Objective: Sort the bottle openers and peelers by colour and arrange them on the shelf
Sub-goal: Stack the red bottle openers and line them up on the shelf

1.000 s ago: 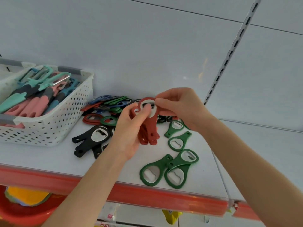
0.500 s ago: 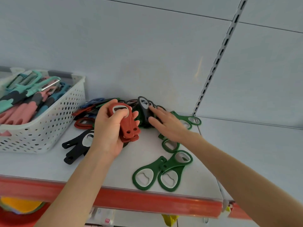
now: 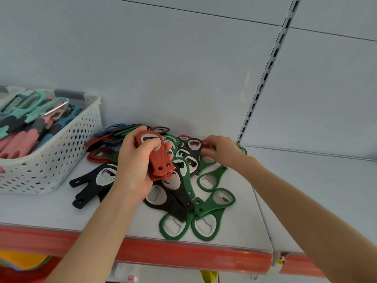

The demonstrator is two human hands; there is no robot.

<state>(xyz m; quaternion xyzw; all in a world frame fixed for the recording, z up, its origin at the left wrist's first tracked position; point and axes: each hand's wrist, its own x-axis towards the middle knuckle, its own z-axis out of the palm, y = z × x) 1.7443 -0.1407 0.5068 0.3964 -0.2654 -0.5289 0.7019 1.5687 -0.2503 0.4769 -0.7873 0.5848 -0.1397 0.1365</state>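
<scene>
While the front of the shelf (image 3: 51,211) is where the sorted stuff seems to be landing, it's far from tidy yet. Right by the red edge strip (image 3: 183,254) a few green openers (image 3: 206,209) lie fanned out, and just behind them some black openers (image 3: 173,201) overlap each other, with more black ones to the left.

A bit further in, the left hand (image 3: 132,170) is wrapped around a stack of red openers (image 3: 161,162), thumb over the top one, held just above the black ones. To the right and further back, the right hand (image 3: 224,152) has its fingers curled down into the jumble, and it looks like it's pinching a loose red opener (image 3: 205,146) at the fingertips. I can only see a sliver of red there, so take that with a pinch of salt.

So my read: we're in the "collect all the reds" step. The next move probably needs that loose red lifted out from among the black and green ones without dragging them along, then slid onto the stack in the left hand.

Behind all that, near the back wall, there's a mixed pile (image 3: 120,131) of blue, green and red ones not dealt with yet. On the far left sits a white basket (image 3: 61,160) full of peelers (image 3: 26,127) in pink, teal and grey, colours all mixed. Plenty left to do, I'd guess.
</scene>
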